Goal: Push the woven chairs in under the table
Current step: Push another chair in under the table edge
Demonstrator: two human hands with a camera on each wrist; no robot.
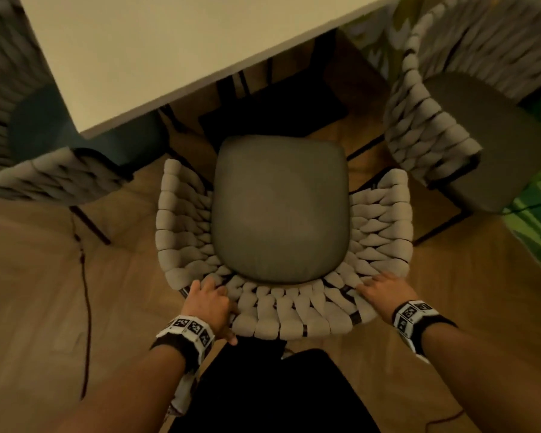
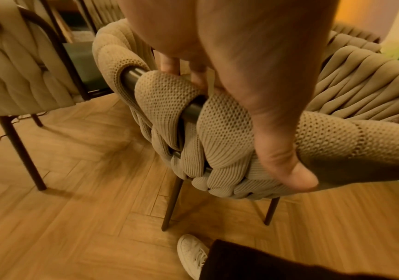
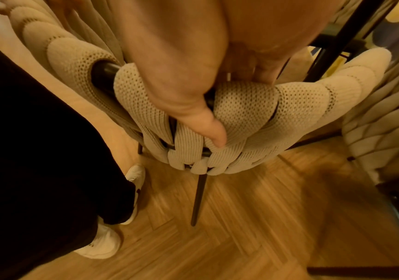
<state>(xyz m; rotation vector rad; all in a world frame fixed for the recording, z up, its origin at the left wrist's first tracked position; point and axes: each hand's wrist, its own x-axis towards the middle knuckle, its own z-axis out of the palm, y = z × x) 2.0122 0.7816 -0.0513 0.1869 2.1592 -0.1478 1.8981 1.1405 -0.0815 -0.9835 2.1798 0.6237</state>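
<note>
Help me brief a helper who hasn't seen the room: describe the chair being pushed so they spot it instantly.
Find the pale table; three woven chairs stand around its near corner. The middle chair sits just off that corner, its grey seat cushion wholly clear of the tabletop. Unlike its neighbours, its curved backrest is held by both hands, left hand and right hand.

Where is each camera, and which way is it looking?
Head: up on the head, looking down at the middle woven chair, the table, both forearms.
Left wrist: on the left wrist, looking along the left hand at its grip on the chair's backrest; a shoe shows.
Right wrist: on the right wrist, looking along the right hand gripping the backrest; a dark trouser leg shows.
Shared: all views show that chair.
</note>
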